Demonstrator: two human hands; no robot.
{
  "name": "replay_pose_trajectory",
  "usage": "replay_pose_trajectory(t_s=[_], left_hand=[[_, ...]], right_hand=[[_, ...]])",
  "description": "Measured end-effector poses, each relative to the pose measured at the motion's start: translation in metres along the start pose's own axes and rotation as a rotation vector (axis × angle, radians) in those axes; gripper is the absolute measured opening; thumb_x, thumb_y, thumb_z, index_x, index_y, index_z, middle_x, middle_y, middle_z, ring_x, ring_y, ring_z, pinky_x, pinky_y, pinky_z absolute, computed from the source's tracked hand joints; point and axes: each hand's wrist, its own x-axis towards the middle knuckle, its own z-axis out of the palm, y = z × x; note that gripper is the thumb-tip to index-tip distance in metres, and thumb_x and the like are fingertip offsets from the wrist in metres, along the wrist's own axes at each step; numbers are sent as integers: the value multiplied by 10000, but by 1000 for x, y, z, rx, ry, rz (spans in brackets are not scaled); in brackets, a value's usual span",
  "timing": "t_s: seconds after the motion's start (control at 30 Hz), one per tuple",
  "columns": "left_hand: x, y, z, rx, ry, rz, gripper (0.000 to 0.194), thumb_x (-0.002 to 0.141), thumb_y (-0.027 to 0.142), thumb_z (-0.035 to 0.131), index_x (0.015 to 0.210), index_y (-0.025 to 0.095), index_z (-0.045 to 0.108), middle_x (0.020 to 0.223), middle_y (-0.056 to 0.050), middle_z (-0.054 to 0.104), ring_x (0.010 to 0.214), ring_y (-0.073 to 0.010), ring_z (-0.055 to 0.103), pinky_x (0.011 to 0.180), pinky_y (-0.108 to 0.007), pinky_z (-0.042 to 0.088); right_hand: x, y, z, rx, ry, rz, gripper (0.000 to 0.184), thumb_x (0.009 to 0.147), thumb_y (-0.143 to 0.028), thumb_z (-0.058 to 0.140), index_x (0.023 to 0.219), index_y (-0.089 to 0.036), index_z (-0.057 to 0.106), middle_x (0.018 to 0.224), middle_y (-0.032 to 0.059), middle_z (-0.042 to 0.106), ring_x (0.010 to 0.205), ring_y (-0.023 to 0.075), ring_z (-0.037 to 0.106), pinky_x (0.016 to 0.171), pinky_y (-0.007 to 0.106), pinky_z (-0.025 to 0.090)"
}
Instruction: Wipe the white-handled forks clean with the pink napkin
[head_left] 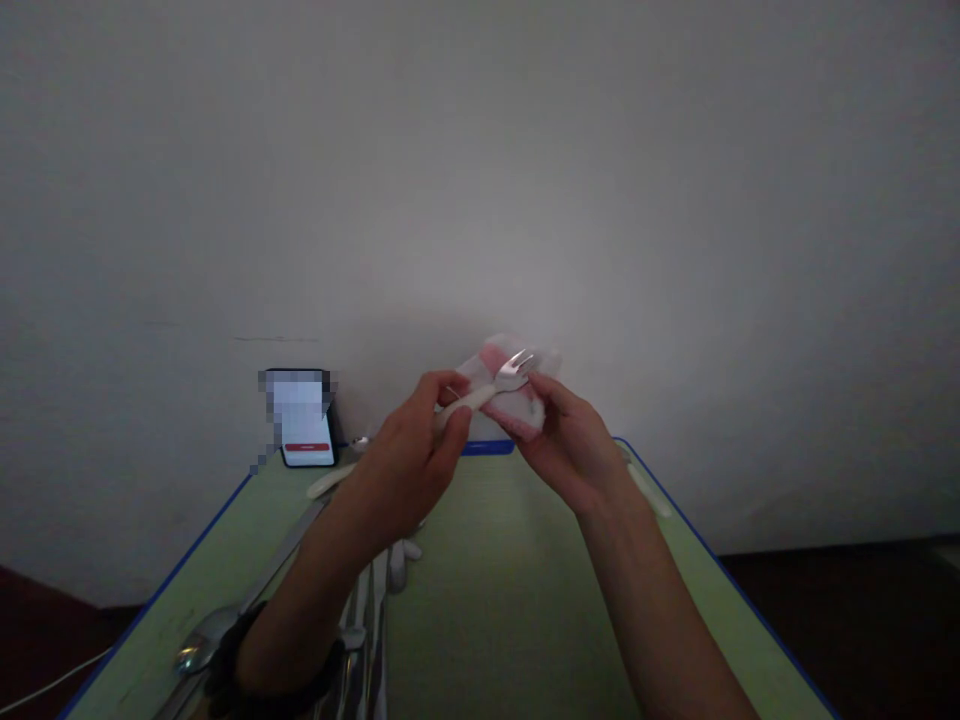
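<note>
My left hand point(424, 440) is closed around the pale handle of a fork point(514, 372), whose metal tines point up and to the right. A pink and white cloth point(517, 412) lies behind and under the fork head, gripped by my right hand point(570, 440). The right fingers are bent around the cloth beside the tines. Both hands are raised above the far part of the table, close together. A dark band circles my left wrist.
The green table point(510, 580) has a blue rim and stands against a pale wall. A phone point(304, 418) leans at the back left. A ladle point(206, 640) and several pieces of cutlery point(371, 620) lie on the left. Another pale-handled utensil point(649, 488) rests near the right edge.
</note>
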Motion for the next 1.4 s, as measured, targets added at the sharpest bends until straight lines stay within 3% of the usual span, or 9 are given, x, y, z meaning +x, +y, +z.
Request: replay_pose_trajectory(t_s=[0.13,0.23,0.43,0.7,0.97,1.2,1.4], left_hand=[[3,-1,5,-76,-7,-109,255,862,394,485,1018,211,400,959,-39,658,677,-144,601,612,-249,418],[5,-1,5,-55,-54,-173,299,833,472,513,969,219,427,881,-21,679,613,-148,586,567,-240,385],[5,0,3,197,-163,-93,341,883,493,383,891,203,563,682,-14,618,611,-180,544,582,-262,340],[2,1,3,250,-215,-99,346,893,481,337,797,206,524,612,10,513,559,-155,469,551,-254,277],[0,-1,-1,281,-286,-121,365,892,470,294,669,209,420,568,20,443,529,-138,404,535,-254,248],[1,1,-2,268,-289,-106,374,894,458,291,675,201,452,597,7,474,553,-140,423,540,-249,276],[1,1,-2,277,-283,-90,409,900,460,283,690,187,503,617,-8,536,569,-145,473,547,-252,303]], right_hand=[[2,3,-1,1,-1,-12,197,760,-95,520,855,-170,676,825,13,724,775,145,651,753,272,555],[2,4,-1,1,32,5,169,764,-94,514,774,-155,672,747,5,706,665,119,622,692,244,553],[0,2,2,0,66,16,186,766,-87,499,761,-148,675,707,3,698,634,118,615,713,251,552],[3,3,0,-22,48,-7,205,790,-119,491,834,-157,687,738,13,720,751,155,666,789,278,542],[1,0,-3,-93,-74,-42,264,806,-181,482,1000,-178,662,1001,46,723,994,214,650,907,392,511],[0,1,-1,-67,-21,-15,272,812,-158,476,1013,-169,658,973,34,726,954,176,655,880,319,524],[1,2,-1,-96,-17,-9,237,795,-160,498,965,-153,664,976,59,722,957,199,652,851,338,538]])
